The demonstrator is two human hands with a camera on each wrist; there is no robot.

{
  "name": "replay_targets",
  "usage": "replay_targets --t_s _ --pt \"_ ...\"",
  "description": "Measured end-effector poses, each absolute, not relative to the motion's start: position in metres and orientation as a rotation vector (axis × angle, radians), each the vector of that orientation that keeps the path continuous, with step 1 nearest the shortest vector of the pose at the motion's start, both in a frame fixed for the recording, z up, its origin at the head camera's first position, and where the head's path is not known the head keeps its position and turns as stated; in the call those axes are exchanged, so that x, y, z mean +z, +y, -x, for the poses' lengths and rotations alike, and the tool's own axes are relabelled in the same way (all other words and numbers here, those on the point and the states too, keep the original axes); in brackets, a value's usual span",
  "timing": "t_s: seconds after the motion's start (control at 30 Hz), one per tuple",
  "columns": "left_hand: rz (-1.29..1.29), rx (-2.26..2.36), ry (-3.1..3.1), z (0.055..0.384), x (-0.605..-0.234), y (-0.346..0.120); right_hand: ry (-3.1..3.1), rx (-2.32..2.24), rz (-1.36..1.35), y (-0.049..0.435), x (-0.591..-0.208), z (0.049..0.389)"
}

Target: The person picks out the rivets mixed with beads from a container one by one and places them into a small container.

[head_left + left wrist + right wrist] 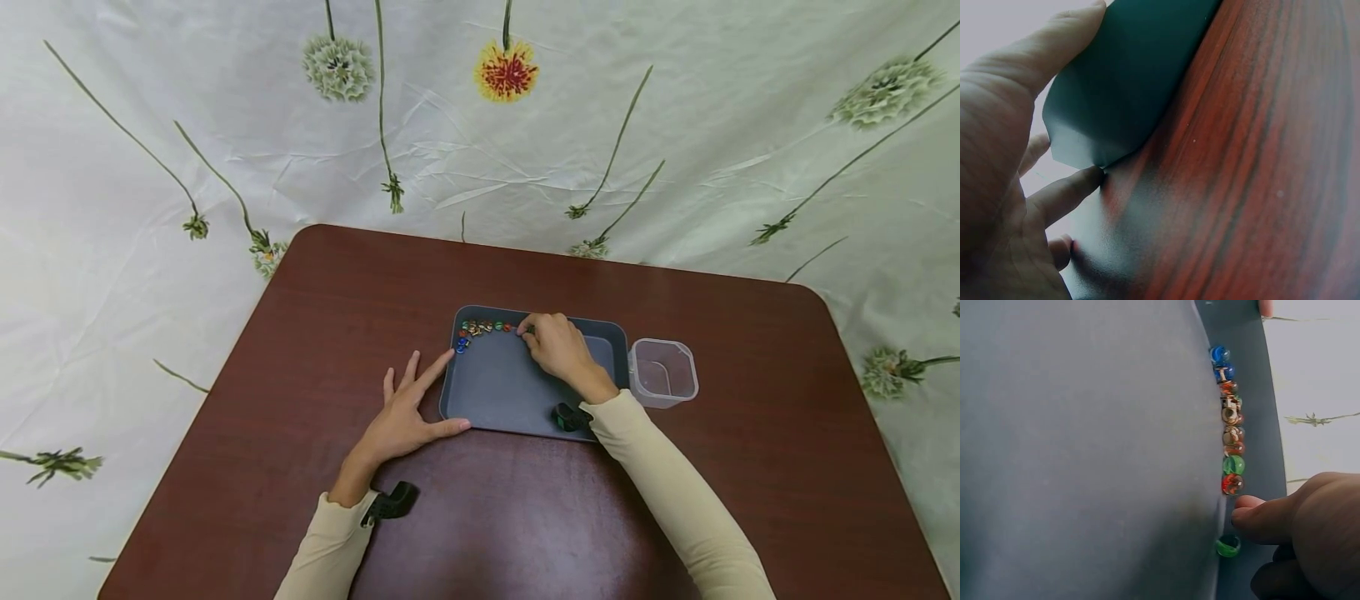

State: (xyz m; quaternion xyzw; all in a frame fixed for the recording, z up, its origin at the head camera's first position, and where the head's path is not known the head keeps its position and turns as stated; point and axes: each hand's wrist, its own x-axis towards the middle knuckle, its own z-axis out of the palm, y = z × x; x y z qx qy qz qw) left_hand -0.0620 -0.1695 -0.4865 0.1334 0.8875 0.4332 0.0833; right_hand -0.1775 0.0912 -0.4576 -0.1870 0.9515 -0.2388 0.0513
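Observation:
In the head view, my left hand (401, 423) spreads its fingers beside the grey tray (495, 400), with its thumb at the near rim and index fingertip at the left rim. My right hand (561, 346) reaches over the tray's far side, fingers bent down. Its fingertips (1244, 512) sit between a red marble (1232, 484) and a separate green marble (1228, 545) in the right wrist view; I cannot tell whether they grip anything. A row of several blue, amber, red and green marbles (1232, 419) lies along the tray's inner edge, bending round its far left corner.
A clear plastic container (663, 375) stands against the tray's right side. Both are on a dark red-brown table (360, 308). Flower-printed white cloth (247, 108) hangs or lies beyond the table's edges. Black wrist cameras (397, 500) are strapped to both forearms.

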Motion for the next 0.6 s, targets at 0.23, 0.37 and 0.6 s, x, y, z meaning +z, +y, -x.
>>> replay_targets --t_s 0.23,0.37,0.6 --pt "-0.391 1.291 2.653 0.062 -0.487 -0.170 2.896 -0.742 0.584 0.094 -0.452 0.175" --pt "-0.393 1.290 2.654 0.062 -0.488 -0.170 2.895 -0.752 0.588 0.094 -0.448 0.173" --pt "-0.394 1.288 2.652 0.062 -0.486 -0.169 2.897 -0.786 0.592 0.099 -0.441 0.171"
